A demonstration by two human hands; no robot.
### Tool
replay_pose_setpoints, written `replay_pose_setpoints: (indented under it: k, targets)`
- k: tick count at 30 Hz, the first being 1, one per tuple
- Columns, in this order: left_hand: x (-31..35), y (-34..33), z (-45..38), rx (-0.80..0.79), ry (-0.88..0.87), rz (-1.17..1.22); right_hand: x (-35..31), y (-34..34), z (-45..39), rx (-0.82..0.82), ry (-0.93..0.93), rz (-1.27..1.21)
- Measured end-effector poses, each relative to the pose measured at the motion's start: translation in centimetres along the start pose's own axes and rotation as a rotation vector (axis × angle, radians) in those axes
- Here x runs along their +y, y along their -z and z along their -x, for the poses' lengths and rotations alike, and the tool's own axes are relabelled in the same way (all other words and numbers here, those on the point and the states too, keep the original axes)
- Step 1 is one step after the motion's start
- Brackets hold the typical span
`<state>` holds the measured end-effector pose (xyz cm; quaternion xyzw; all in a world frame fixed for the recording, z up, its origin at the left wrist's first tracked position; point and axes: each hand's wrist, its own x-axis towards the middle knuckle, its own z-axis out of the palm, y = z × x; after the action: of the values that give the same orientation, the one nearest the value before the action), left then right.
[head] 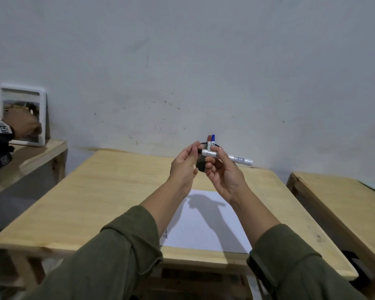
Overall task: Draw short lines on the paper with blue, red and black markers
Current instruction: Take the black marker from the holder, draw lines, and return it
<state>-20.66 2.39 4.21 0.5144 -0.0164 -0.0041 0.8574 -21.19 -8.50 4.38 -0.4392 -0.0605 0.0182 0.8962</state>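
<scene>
My right hand (224,174) holds a white-bodied black marker (236,158) level above the table, its barrel pointing right. My left hand (183,167) pinches the marker's black cap (199,150) at its left end. Behind my hands a dark holder (201,164) stands at the table's far side with a red marker (209,139) and a blue marker (213,138) upright in it. A white sheet of paper (206,224) lies on the wooden table (95,191) under my forearms. Short dark lines (165,234) mark its near left corner.
Another wooden table (344,204) stands to the right and a third (30,156) to the left, which bears a white-framed mirror (23,113). Another person's hand with a dark strap (0,135) shows at the left edge. A grey wall rises behind.
</scene>
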Motion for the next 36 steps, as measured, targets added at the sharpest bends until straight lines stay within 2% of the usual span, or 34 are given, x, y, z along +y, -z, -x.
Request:
replay_pose_setpoints:
  k: [4, 11, 19, 23, 26, 31, 34, 36]
  targets:
    - [-0.3, 0.2, 0.5, -0.028, -0.009, 0.109, 1.1, -0.1, 0.6, 0.024, -0.030, -0.050]
    - [-0.2, 0.4, 0.7, 0.154, -0.013, -0.024, 1.6, 0.2, 0.8, 0.001, 0.014, 0.067]
    - [-0.1, 2.3, -0.2, 0.287, 0.084, -0.043, 3.6, -0.1, 0.7, -0.126, 0.110, 0.238]
    - [0.4, 4.8, -0.7, 0.481, 0.062, -0.025, 4.2, 0.1, 0.5, -0.119, 0.115, 0.237]
    - [-0.1, 7.4, -0.7, 0.514, -0.025, -0.256, 4.4, 0.8, 0.1, -0.091, 0.074, 0.233]
    - [-3.3, 10.8, -0.8, 0.489, -0.013, -0.585, 6.0, 1.7, -0.6, -0.008, 0.013, 0.307]
    - [-4.5, 12.2, -1.2, 0.507, -0.026, -0.928, 6.8, 2.3, -0.9, 0.010, -0.020, 0.343]
    - [-4.7, 12.8, -1.3, 0.513, -0.031, -1.051, 7.2, 2.7, -1.0, 0.024, -0.039, 0.371]
